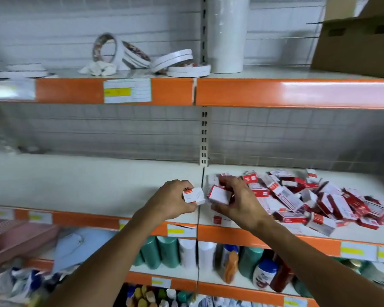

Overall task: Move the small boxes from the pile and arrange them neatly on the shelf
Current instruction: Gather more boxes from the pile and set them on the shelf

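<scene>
One box (193, 195) is gripped by the left hand (173, 200), another box (218, 194) by the right hand (237, 199); the pile (315, 198) could be toppled off the shelf (87, 182) if brushed.

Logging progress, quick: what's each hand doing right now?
Left hand: grips one small box.
Right hand: grips another small box beside the pile.

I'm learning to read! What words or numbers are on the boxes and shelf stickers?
No text here is sharp enough to read.
Box in the left hand: print blurred.
Box in the right hand: print blurred.
Pile of boxes: too small.
Shelf label: yellow strip, writing too faint.
</scene>
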Tool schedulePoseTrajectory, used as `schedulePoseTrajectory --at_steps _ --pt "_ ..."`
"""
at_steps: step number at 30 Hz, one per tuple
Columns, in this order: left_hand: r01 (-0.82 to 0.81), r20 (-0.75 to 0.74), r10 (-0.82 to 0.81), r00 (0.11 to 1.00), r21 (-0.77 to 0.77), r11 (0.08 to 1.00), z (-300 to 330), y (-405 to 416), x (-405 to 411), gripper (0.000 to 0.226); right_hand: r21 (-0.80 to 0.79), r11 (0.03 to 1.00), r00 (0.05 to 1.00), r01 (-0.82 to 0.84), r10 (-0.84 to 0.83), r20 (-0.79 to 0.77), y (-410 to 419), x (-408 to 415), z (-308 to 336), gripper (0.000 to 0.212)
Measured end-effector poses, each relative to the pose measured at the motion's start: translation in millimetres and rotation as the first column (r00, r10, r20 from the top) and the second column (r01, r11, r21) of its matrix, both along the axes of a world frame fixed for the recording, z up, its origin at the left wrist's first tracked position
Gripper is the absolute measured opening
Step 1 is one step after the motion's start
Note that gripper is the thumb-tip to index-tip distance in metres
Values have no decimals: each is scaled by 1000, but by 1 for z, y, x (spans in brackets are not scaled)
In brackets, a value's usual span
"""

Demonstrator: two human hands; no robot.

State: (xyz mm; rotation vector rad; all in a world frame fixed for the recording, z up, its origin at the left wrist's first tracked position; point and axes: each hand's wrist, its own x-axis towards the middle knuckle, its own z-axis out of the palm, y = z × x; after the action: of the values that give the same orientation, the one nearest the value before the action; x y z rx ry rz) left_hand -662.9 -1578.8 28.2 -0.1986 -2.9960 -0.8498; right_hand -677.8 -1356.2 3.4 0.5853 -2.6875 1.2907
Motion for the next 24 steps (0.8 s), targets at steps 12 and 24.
schedulePoseTrajectory --at_steps 12,24 --pt "-207 -3 208 978 36 978 -2 -156 55 31 -179 974 977 -139 164 134 -158 -3 -13 44" --pt "-412 -5 414 910 85 907 -4 -312 117 28 -486 850 787 -202 436 436 -332 13 -1 47"
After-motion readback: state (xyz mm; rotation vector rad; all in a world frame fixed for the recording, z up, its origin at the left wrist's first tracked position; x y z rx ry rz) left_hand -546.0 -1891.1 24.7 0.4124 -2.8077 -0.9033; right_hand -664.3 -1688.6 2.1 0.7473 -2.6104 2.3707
